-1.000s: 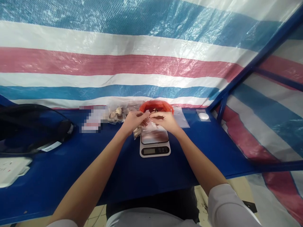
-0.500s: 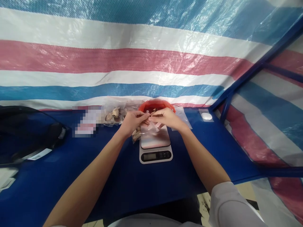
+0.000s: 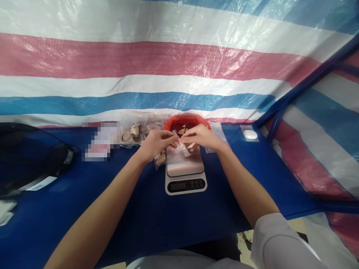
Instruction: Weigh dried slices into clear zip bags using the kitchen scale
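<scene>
At the near edge, a pale sleeve (image 3: 275,237) wraps the person's right upper arm, and both bare forearms stretch forward over the blue table (image 3: 151,220). A white object (image 3: 6,212), cut off by the picture's edge, lies at the far left; beyond it sits a black item (image 3: 60,158) with a white label (image 3: 42,183), its full shape hard to make out.

Midway between the forearms stands a digital scale (image 3: 186,186), its dark control strip facing the person and its shiny plate behind that. Above the plate's rear part, the left hand (image 3: 155,144) and the right hand (image 3: 202,137) come nearly together on a small clear bag (image 3: 183,150). Each grip pinches the plastic between thumb and fingers; whether the bag touches the plate, I cannot tell. Just left of the plate, partly under the left hand, lies a packet of pale pieces (image 3: 160,160).

Farther back, a red bag (image 3: 187,118) gapes behind the hands, with light and dark pieces (image 3: 183,129) inside. Left of it rest clear bags of brownish chunks (image 3: 135,131), then a blurred-out card (image 3: 102,140). Right of it are a flat clear bag (image 3: 222,135) and, well apart, a white rounded item (image 3: 249,134). A striped sheet (image 3: 140,58) hangs behind everything.
</scene>
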Demonstrator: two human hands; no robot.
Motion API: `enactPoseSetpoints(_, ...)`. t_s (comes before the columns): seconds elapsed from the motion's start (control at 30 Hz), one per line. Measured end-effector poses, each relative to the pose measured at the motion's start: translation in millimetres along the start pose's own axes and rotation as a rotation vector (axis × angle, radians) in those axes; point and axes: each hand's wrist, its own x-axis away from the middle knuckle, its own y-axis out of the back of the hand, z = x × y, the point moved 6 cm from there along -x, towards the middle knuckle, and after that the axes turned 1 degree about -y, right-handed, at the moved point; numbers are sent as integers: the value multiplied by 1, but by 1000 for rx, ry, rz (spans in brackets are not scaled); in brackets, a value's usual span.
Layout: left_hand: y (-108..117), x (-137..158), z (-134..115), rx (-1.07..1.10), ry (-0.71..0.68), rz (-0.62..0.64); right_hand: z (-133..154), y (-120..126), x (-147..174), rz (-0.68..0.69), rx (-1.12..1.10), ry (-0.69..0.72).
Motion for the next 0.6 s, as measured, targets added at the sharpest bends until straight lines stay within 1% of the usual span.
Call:
enactPoseSetpoints(0.27,0,3,-6,-48,-44,53,-9,0,-4,7,-92,-69)
enactPoseSetpoints(0.47,-2,3,-9,-101,-77,88,-6,-3,-2,56,-63,-42)
enactPoseSetpoints(0.6,-2,3,-10,-122,-76,89,-7,-3,-3,57,-76,-49)
